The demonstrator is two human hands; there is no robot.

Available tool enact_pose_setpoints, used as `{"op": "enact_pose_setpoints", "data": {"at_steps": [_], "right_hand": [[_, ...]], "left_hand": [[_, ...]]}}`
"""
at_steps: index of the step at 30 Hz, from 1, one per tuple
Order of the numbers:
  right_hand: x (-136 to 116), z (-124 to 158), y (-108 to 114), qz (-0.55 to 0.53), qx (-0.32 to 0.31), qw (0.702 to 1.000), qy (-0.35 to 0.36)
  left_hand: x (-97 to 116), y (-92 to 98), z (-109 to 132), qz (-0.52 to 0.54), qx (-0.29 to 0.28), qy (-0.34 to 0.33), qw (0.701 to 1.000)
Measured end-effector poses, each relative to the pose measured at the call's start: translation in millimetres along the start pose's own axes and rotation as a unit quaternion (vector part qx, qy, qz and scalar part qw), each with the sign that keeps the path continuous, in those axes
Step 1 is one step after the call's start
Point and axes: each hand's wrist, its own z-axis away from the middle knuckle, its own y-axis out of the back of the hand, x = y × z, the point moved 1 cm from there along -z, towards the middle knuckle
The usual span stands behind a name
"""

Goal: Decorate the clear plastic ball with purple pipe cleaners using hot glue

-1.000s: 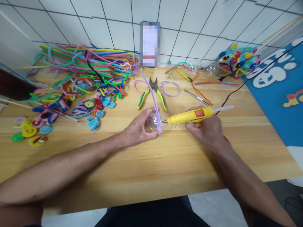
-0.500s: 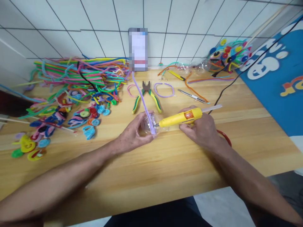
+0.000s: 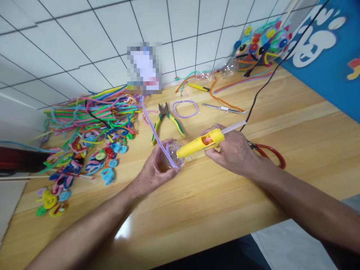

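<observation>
My left hand (image 3: 153, 170) grips a clear plastic ball (image 3: 173, 154) with a long lilac pipe cleaner (image 3: 152, 123) laid across it; the pipe cleaner runs up and away toward the wall. My right hand (image 3: 233, 152) holds a yellow glue gun (image 3: 201, 143), a clear glue stick poking out of its back end. The gun's nozzle touches the ball where the pipe cleaner crosses it. Both hands hover just above the wooden table (image 3: 213, 202).
Green-handled pliers (image 3: 165, 118) and a lilac loop (image 3: 185, 108) lie behind the hands. A heap of coloured pipe cleaners (image 3: 92, 116) and coiled pieces (image 3: 84, 165) fills the left. Red-handled scissors (image 3: 271, 153), a craft knife (image 3: 221, 108), a black cable (image 3: 270, 75) and a decorated ball (image 3: 257, 47) sit right.
The view has tilted and shifted right. The glue gun's nozzle has stayed on the ball while my left hand turned the ball slightly; the hands sit a little lower in view.
</observation>
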Motion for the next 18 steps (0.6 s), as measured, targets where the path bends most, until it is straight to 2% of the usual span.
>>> {"op": "enact_pose_setpoints", "data": {"at_steps": [6, 18], "right_hand": [[-0.6, 0.0, 2.1, -0.015, 0.001, 0.999, 0.03], [1.0, 1.4, 0.2, -0.022, -0.028, 0.999, 0.012]], "left_hand": [[0.7, -1.3, -0.6, 0.008, -0.002, 0.0, 1.0], [-1.0, -1.3, 0.2, 0.014, -0.004, 0.005, 1.0]]}}
